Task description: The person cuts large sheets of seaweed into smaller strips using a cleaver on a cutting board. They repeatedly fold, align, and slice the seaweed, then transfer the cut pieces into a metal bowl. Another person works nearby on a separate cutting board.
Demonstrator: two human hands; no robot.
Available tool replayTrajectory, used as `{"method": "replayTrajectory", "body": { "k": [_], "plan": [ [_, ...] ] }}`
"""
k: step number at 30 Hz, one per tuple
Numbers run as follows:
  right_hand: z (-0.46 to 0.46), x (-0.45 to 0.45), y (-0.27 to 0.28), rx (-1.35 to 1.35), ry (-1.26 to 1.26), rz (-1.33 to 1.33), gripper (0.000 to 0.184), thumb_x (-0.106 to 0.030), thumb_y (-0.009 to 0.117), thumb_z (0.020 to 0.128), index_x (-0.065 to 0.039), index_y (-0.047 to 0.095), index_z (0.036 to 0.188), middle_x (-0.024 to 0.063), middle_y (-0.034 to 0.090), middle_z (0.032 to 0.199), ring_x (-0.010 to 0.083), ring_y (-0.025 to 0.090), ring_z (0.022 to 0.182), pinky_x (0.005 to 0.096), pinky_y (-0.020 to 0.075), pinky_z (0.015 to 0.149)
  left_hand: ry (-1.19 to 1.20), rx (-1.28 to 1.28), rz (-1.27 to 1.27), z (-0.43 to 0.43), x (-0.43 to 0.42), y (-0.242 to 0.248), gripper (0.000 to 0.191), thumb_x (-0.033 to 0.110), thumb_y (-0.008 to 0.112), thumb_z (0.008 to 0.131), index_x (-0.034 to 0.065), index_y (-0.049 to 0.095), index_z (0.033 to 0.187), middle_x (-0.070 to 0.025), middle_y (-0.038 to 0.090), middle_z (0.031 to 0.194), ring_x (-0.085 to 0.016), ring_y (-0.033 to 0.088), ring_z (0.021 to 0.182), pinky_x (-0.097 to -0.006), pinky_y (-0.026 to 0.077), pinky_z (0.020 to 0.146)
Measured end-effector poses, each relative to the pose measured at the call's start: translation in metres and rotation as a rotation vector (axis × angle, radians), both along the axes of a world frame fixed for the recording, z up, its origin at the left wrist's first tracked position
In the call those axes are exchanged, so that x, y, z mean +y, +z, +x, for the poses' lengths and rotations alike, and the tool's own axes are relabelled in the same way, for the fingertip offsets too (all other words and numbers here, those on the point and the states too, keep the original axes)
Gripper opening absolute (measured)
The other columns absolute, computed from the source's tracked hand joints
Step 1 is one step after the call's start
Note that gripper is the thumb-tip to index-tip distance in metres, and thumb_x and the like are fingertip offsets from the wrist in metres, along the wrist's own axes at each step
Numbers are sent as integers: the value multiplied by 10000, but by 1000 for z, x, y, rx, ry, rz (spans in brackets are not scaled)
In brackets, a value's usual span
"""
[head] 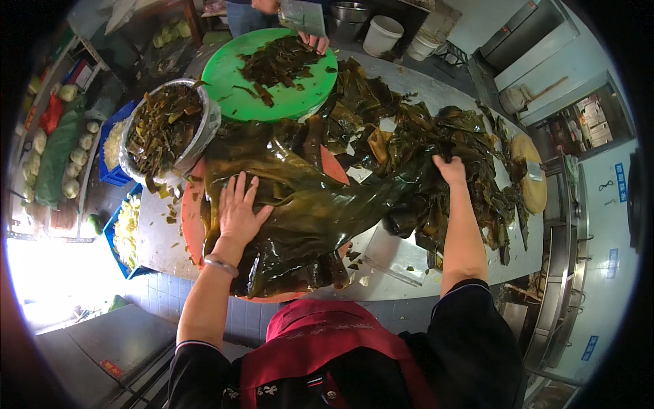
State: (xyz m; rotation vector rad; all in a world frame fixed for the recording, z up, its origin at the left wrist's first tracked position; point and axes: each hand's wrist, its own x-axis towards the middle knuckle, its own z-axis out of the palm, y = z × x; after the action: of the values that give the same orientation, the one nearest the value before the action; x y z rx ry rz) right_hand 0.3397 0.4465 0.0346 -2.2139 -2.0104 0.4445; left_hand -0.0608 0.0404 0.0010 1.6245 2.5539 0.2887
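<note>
A broad sheet of wet brown-green kelp (317, 214) lies over a round orange-red cutting board (193, 220) on the metal table. My left hand (240, 209) rests flat on the sheet's left part, palm down and fingers apart. To the right, my right hand (450, 168) grips kelp at the edge of a large heap (470, 133), its fingertips partly hidden among the leaves. From the board the sheet stretches rightward to the heap. Below it, between my arms, a flat rectangular metal piece (396, 255), apparently a cleaver blade, lies on the table.
Across the table, a co-worker's hand (314, 42) touches cut kelp on a green round board (219, 82); a cleaver (302, 18) is above it. A lined tub (212, 120) of cut kelp stands left. A yellowish round board (534, 197) bears a metal blade (534, 171) at right.
</note>
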Motion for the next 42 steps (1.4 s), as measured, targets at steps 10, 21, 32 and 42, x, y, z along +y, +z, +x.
{"method": "replayTrajectory", "body": {
  "k": [10, 21, 32, 42],
  "plan": [
    [-5, -8, -5, 587, -95, -163, 164, -141, 664, 902, -8, 605, 977, 53, 545, 739, 147, 430, 481, 378, 367, 472, 108, 74, -53, 11, 2, 8, 842, 564, 659, 862, 206, 359, 1562, -136, 219, 1654, -414, 178, 1509, -531, 118, 1241],
    [4, 11, 76, 1891, -177, 381, 276, -107, 650, 820, -82, 629, 1095, 98, 677, 1114, 293, 665, 1014, 509, 536, 913, 123, 92, -84, 11, 5, 3, 835, 584, 632, 867, 220, 355, 1565, -112, 221, 1657, -395, 178, 1512, -516, 122, 1241],
    [242, -11, -18, 251, -62, 279, 111, -8, 550, 923, 9, 656, 892, 139, 669, 866, 258, 615, 778, 371, 510, 754, 121, 87, -44, 12, 4, 1, 819, 559, 634, 880, 211, 351, 1565, -115, 240, 1648, -395, 195, 1507, -520, 150, 1238],
    [69, -77, 36, -162, 779, -391, 405, -115, 811, 711, -84, 624, 1068, 115, 670, 1112, 296, 649, 1009, 402, 527, 831, 115, 66, -34, 11, 8, 2, 816, 528, 679, 851, 207, 398, 1546, -110, 235, 1651, -391, 193, 1507, -519, 153, 1235]
  ]
}}
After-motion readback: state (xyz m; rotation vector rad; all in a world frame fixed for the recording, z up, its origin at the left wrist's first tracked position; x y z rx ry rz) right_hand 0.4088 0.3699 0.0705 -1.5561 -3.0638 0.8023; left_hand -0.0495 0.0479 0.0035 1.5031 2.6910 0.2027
